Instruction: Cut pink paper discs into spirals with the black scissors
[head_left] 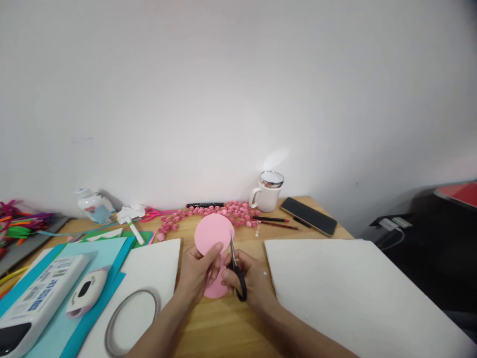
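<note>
The left hand (199, 268) pinches a flat pink paper disc (212, 229) between thumb and fingers, above the wooden worktop (219, 325). The right hand (250, 278) has its grip closed around black-handled metal scissors (241, 287), blades pointing away from the body at the disc's right edge. For a clean cut, it is advisable to hold the scissors steady, turn the paper into the blades, and keep the left thumb clear of the cutting line. Short strokes should suit the curve best.

Count:
- Round pink paper: two; the lower pink round (215, 290) is partly covered by fingers, and whether the two are joined cannot be told.
- Held scissors: one.
- White mug with mirrored lid (269, 198): one.
- Black-screened phone (309, 216): one.
- Flat white panels (354, 288): two, flanking the hands.
- Thin grey ring (109, 333): one.
- Small rolled pink pieces (242, 215): dozens, too crowded to count exactly.
</note>
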Demonstrator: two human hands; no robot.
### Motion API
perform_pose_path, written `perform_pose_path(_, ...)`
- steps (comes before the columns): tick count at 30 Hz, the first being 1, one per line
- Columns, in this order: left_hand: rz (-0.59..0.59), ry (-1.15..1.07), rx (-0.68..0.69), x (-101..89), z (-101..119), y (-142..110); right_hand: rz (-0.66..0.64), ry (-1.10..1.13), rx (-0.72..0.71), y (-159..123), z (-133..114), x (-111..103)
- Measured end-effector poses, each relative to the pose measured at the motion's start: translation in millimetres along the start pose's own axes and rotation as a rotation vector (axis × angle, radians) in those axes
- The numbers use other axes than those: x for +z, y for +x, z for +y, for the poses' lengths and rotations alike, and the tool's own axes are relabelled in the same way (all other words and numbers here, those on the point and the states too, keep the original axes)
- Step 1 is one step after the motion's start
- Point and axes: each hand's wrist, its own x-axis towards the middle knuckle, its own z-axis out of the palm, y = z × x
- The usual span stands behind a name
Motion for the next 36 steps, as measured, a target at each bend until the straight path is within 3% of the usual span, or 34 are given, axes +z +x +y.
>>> perform_pose_path(13,0.048,0.077,0.039,2.3,2.9,-3.3,-0.014,0.012,-0.112,2.9,-6.1,-3.0)
perform_pose_path(31,0.038,0.11,0.08,-2.7,1.5,-0.8,0.02,0.02,-0.008,4.0,3.7,-3.6)
perform_pose_path(36,-0.001,0.023,0.041,-1.9,1.0,0.5,0.016,0.0,0.025,3.2,4.6,-3.7)
